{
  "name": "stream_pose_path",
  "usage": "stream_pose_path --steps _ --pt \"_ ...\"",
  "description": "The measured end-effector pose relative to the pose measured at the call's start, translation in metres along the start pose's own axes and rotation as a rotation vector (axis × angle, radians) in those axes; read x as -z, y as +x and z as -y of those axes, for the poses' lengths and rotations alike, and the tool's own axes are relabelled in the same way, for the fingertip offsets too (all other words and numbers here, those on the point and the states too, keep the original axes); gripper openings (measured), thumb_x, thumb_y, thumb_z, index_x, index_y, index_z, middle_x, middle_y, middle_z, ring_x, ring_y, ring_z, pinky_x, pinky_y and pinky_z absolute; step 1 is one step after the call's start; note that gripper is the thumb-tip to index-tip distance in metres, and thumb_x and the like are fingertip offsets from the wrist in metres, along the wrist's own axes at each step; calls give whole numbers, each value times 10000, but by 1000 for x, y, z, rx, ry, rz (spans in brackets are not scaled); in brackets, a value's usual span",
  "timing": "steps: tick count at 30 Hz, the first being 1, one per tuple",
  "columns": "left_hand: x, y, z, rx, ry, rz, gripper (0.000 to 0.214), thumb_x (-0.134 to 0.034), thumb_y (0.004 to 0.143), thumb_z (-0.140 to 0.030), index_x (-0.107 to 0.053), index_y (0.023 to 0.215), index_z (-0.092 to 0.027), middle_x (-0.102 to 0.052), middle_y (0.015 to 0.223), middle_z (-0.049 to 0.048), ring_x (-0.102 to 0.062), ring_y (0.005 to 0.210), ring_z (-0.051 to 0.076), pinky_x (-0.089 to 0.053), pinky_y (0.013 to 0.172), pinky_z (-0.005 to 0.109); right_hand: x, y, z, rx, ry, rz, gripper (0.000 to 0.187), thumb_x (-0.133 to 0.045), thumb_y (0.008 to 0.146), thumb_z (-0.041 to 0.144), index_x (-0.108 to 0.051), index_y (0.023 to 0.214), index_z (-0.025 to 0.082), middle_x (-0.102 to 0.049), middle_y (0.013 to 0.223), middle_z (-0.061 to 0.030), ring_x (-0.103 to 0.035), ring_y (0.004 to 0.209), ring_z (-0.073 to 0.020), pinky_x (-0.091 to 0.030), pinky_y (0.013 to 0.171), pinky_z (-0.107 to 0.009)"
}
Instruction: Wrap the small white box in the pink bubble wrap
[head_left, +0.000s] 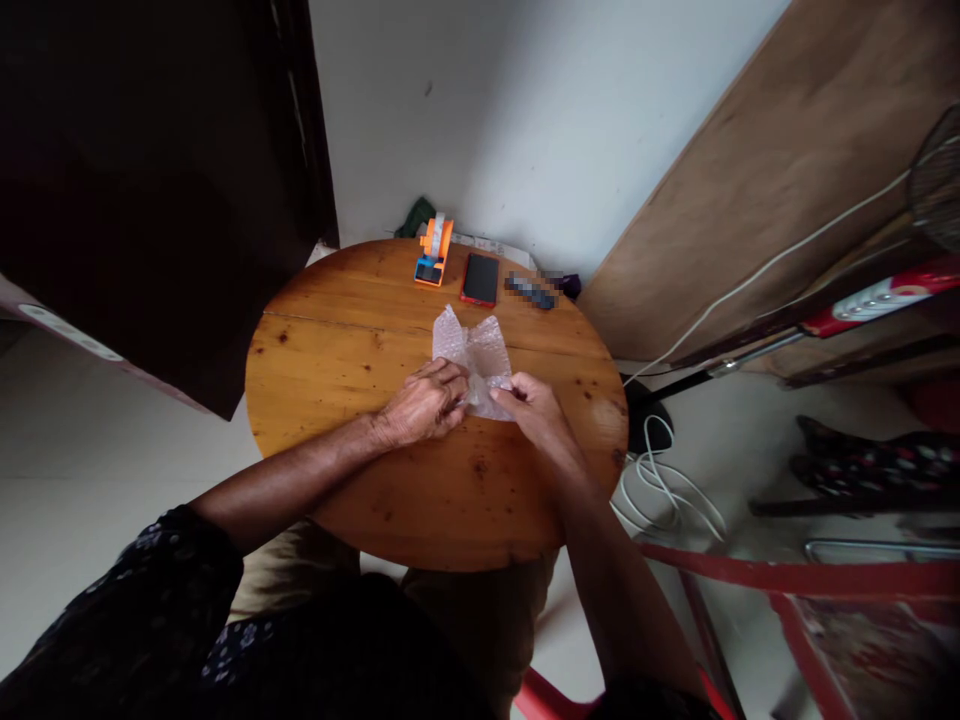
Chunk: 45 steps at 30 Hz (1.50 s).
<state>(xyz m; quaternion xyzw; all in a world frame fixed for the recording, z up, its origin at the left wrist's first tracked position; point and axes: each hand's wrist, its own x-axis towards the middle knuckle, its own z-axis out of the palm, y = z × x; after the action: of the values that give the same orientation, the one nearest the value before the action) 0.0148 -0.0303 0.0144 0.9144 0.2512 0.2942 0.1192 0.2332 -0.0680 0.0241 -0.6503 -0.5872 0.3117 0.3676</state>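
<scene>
A crumpled sheet of clear bubble wrap (487, 345) lies on the round wooden table (337, 370), its far corners standing up. My left hand (430, 402) is closed on the left side of the sheet, fingers curled with the knuckles up. At the sheet's right edge my right hand (534, 405) pinches the wrap between thumb and fingers. Whether anything lies inside the folds between my hands, I cannot tell.
Along the table's far side stand an orange and blue tape dispenser (435, 250), a phone with a red edge (480, 279) and a blurred dark item (530, 290). A white cable (664, 480) coils on the floor at right, near a red chair (750, 570).
</scene>
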Motion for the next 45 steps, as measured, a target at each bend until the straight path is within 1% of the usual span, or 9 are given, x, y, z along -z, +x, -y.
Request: stream_pose_path --steps 6,13,20,23,26,30,35,39,45 --pt "4 1 -2 4 26 42 87 -570 876 -235 -631 905 -181 -707 1163 117 -578 1096 272 -485 957 416 -12 1 3 20 67 -126 214 -616 712 419 -528 791 240 -504 624 57 -450 526 -121 -369 496 -258" --pt "4 2 -4 29 100 43 106 -571 865 -248 -638 934 -203 -730 1114 74 -550 1079 275 -458 923 407 -25 5 27 -51 237 -62 514 -647 719 454 -509 1172 255 -553 640 81 -482 457 -114 -403 406 -246" --pt "6 3 -5 7 45 52 83 -552 845 -204 -632 848 -183 -711 932 96 -551 986 262 -494 850 366 -35 9 34 -74 265 -47 636 -674 719 476 -529 1279 212 -585 652 64 -475 420 -100 -388 383 -250" --pt "7 2 -6 -24 -15 27 123 -574 804 -188 -670 879 -169 -713 991 108 -559 989 266 -506 877 381 -33 7 37 -108 265 -35 652 -656 742 434 -524 1318 159 -598 642 44 -518 444 -118 -392 390 -251" --pt "8 1 -5 -35 -114 -27 237 -570 766 -156 -713 955 -172 -705 1124 110 -580 1018 260 -504 933 409 -28 3 36 -113 269 -18 642 -624 790 393 -508 1369 140 -686 764 -27 -606 531 -148 -418 416 -255" --pt "5 1 -1 -19 -299 -135 242 -510 805 -126 -732 885 -179 -697 1122 99 -628 1053 231 -493 971 416 -25 -2 29 -27 202 64 571 -616 811 301 -545 1367 193 -737 1046 -83 -659 660 -145 -504 542 -271" --pt "-2 2 4 195 -378 -330 87 -573 824 -189 -653 846 -159 -630 887 56 -590 739 141 -477 658 264 -32 -3 21 142 -39 84 645 -655 785 214 -521 1415 227 -737 1035 -50 -633 690 -137 -523 660 -286" --pt "-6 4 4 230 -343 -324 137 -656 864 -298 -643 870 -162 -611 815 27 -533 659 118 -426 607 242 -34 -3 23 183 -185 81 702 -627 807 195 -459 1488 233 -727 1074 -75 -618 676 -152 -509 649 -304" --pt "-14 6 7 189 -290 -266 97 -656 841 -183 -649 746 -160 -624 766 33 -591 750 147 -482 720 277 -20 -1 25 211 -69 186 764 -557 760 144 -417 1510 189 -714 1087 -78 -578 594 -115 -503 615 -299"
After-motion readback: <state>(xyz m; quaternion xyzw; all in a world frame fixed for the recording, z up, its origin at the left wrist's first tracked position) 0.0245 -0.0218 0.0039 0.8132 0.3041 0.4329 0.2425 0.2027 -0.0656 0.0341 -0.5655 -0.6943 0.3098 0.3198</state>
